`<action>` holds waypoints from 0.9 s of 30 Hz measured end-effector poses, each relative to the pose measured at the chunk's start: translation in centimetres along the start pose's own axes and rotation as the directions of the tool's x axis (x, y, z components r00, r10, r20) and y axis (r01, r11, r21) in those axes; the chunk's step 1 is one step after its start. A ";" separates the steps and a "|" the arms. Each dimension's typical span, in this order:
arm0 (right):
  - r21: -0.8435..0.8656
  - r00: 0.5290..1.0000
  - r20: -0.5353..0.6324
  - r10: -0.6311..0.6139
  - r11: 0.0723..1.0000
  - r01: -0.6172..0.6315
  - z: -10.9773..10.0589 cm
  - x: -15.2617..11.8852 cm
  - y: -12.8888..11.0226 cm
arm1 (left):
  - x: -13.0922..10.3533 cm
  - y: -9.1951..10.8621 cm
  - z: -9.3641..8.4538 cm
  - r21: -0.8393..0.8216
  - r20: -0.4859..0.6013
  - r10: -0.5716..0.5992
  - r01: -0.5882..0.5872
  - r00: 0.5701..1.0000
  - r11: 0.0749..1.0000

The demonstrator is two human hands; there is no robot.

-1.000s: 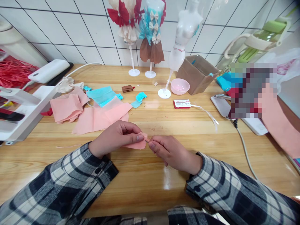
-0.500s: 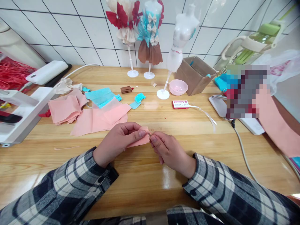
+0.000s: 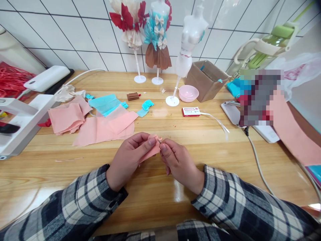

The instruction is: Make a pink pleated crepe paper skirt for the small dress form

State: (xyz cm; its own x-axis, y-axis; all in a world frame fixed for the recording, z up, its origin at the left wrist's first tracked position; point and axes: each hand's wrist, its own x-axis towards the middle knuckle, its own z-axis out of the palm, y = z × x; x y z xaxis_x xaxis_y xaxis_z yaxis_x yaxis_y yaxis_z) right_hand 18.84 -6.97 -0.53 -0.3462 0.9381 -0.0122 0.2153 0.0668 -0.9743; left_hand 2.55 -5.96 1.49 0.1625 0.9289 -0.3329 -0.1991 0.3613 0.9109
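Note:
A small folded piece of pink crepe paper (image 3: 150, 152) is pinched between the thumb and fingers of my left hand (image 3: 129, 157). Its upper edge is bunched and curled by the thumb tip. Close against the paper's right edge, my right hand (image 3: 179, 160) is closed in a pinch. A thin, dark sliver shows at its fingertips, too small to name. Beyond my left hand lie larger sheets of pink crepe paper (image 3: 107, 129) and a folded pink stack (image 3: 66, 117). Blue crepe paper (image 3: 106, 103) overlaps the sheets.
Dressed mannequin stands (image 3: 157, 55) and a bare white mannequin (image 3: 187, 43) line the tiled wall. Near them are a brown box (image 3: 207, 82), a pink bowl (image 3: 188, 93) and a small red-and-white box (image 3: 191, 111) trailing white strips. A cable (image 3: 255, 160) runs along the right.
The pink paper in my left hand has tilted, and its top edge is now gathered into a curl. Both hands stay close together; the whole view has shifted slightly.

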 end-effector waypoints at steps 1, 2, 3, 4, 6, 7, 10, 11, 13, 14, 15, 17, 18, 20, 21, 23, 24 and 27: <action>0.006 1.000 -0.010 -0.003 1.000 0.003 0.1 0.0 0.0 | 0.0 -0.1 0.2 -0.005 -0.007 0.004 -0.004 1.000 1.000; 0.014 1.000 -0.019 -0.002 1.000 0.002 0.2 -0.1 0.0 | -0.1 -0.2 0.3 -0.009 -0.013 0.010 -0.010 1.000 1.000; 0.026 1.000 -0.029 0.002 1.000 -0.001 0.3 -0.1 0.0 | -0.1 -0.3 0.5 -0.013 -0.016 0.016 -0.017 1.000 1.000; 0.043 0.999 -0.042 0.010 0.999 -0.009 0.4 -0.2 0.0 | -0.2 -0.4 0.6 -0.019 -0.018 0.025 -0.025 1.000 0.999; 0.086 0.997 -0.067 0.031 0.996 -0.025 0.7 -0.3 0.1 | -0.3 -0.7 0.9 -0.029 -0.028 0.050 -0.050 0.998 0.998; 0.109 0.996 -0.079 0.038 0.994 -0.029 0.9 -0.4 0.2 | -0.4 -0.8 1.1 -0.030 -0.039 0.066 -0.067 0.997 0.997; 0.166 0.994 -0.103 0.043 0.986 -0.026 1.2 -0.5 0.2 | -0.5 -1.2 1.4 -0.028 -0.072 0.110 -0.113 0.991 0.993; 0.176 0.994 -0.104 0.043 0.984 -0.024 1.3 -0.6 0.2 | -0.6 -1.2 1.5 -0.030 -0.075 0.122 -0.124 0.990 0.992; 0.185 0.994 -0.105 0.040 0.983 -0.020 1.3 -0.6 0.2 | -0.6 -1.3 1.6 -0.041 -0.072 0.131 -0.134 0.989 0.990; 0.185 0.994 -0.106 0.038 0.983 -0.018 1.3 -0.6 0.2 | -0.6 -1.3 1.6 -0.046 -0.070 0.132 -0.135 0.989 0.990; 0.184 0.994 -0.106 0.036 0.983 -0.016 1.3 -0.6 0.2 | -0.6 -1.3 1.7 -0.051 -0.071 0.131 -0.134 0.989 0.990; 0.179 0.994 -0.103 0.031 0.984 -0.012 1.2 -0.6 0.2 | -0.5 -1.3 1.7 -0.057 -0.076 0.121 -0.126 0.990 0.990; 0.177 0.995 -0.099 0.031 0.984 -0.013 1.2 -0.6 0.2 | -0.5 -1.3 1.7 -0.060 -0.080 0.114 -0.119 0.990 0.991; 0.170 0.996 -0.083 0.032 0.985 -0.018 1.2 -0.5 0.3 | -0.5 -1.2 1.7 -0.068 -0.083 0.096 -0.102 0.992 0.992; 0.169 0.997 -0.071 0.033 0.985 -0.020 1.1 -0.5 0.4 | -0.5 -1.2 1.6 -0.075 -0.084 0.090 -0.096 0.992 0.993; 0.170 0.998 -0.044 0.035 0.985 -0.027 0.9 -0.5 0.4 | -0.6 -1.1 1.3 -0.084 -0.080 0.084 -0.090 0.993 0.992; 0.167 0.999 -0.025 0.035 0.985 -0.030 0.7 -0.5 0.4 | -0.6 -1.0 1.1 -0.085 -0.070 0.081 -0.087 0.994 0.993; 0.155 0.999 0.041 0.035 0.987 -0.041 0.2 -0.5 0.4 | -0.4 -0.6 0.3 -0.070 -0.024 0.061 -0.063 0.998 0.996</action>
State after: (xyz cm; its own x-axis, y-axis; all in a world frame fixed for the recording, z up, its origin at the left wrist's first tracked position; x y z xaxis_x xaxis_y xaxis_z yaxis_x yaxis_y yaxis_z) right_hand 18.92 -7.48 -0.93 -0.3751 0.9253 -0.0556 0.0854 -0.0253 -0.9960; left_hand 2.90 -6.56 1.17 0.1263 0.9509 -0.2824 -0.2761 0.3071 0.9107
